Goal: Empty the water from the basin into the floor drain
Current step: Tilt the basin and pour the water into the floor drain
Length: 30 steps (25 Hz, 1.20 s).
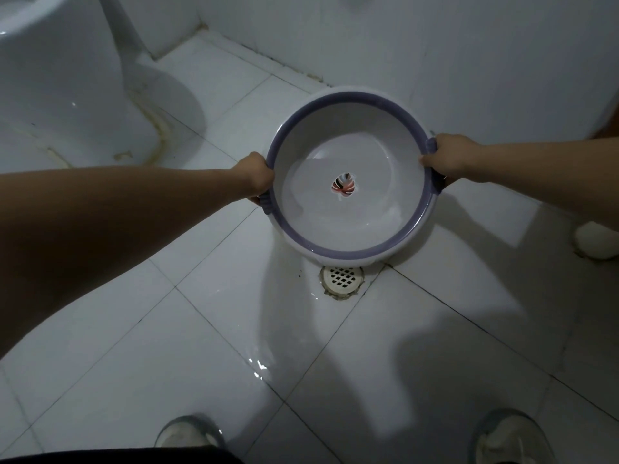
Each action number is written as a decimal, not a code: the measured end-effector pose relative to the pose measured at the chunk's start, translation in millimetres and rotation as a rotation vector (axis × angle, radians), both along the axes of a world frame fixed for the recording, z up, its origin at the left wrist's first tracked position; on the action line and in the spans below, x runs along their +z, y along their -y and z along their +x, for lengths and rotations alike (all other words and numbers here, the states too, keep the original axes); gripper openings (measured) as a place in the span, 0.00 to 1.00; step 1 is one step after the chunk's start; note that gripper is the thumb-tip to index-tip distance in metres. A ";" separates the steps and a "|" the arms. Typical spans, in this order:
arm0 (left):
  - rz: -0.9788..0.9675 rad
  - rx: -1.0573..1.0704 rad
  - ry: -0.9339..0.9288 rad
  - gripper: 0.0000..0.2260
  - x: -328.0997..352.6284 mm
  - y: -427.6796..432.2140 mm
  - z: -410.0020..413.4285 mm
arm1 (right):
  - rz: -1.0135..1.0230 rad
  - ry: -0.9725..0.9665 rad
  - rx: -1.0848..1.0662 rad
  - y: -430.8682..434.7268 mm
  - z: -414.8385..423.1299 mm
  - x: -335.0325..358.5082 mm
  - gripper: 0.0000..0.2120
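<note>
A round white basin [351,242] with a purple rim and a leaf picture on its bottom is held above the tiled floor, tilted toward me. A thin layer of water lies in its near side. My left hand [256,177] grips its left handle and my right hand [445,159] grips its right handle. The round white floor drain [342,277] with a grid cover sits in the tiles just below the basin's near edge, partly covered by it. Water glistens on the floor in front of the drain.
A white toilet base [77,105] stands at the left. White tiled walls meet in the corner behind the basin. A pale object [596,241] lies on the floor at the right edge. My two slippered feet [191,433] stand at the bottom.
</note>
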<state>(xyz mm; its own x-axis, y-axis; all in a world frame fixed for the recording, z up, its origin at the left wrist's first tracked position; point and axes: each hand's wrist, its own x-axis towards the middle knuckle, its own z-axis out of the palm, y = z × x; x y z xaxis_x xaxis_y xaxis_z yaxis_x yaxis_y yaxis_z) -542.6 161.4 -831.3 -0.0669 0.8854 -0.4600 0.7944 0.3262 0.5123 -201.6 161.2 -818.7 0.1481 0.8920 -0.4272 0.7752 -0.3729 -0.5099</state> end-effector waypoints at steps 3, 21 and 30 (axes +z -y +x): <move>0.000 0.008 -0.002 0.12 -0.9 0.3 0.7 | 0.023 0.020 0.018 2.0 -0.9 -1.2 0.17; 0.012 -0.005 0.003 0.12 -7.2 -1.3 -2.2 | 0.002 0.048 0.012 5.9 -5.3 3.4 0.19; 0.028 -0.024 -0.004 0.12 -10.3 -0.8 -4.0 | 0.028 0.071 0.015 7.2 -3.4 2.9 0.19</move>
<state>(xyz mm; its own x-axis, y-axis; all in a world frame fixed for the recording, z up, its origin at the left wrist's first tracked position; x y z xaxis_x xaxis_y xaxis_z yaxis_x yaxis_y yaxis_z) -546.7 162.2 -841.6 -0.0468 0.8995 -0.4344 0.8039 0.2920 0.5182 -205.0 154.0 -815.8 0.1635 0.9057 -0.3911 0.8149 -0.3474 -0.4639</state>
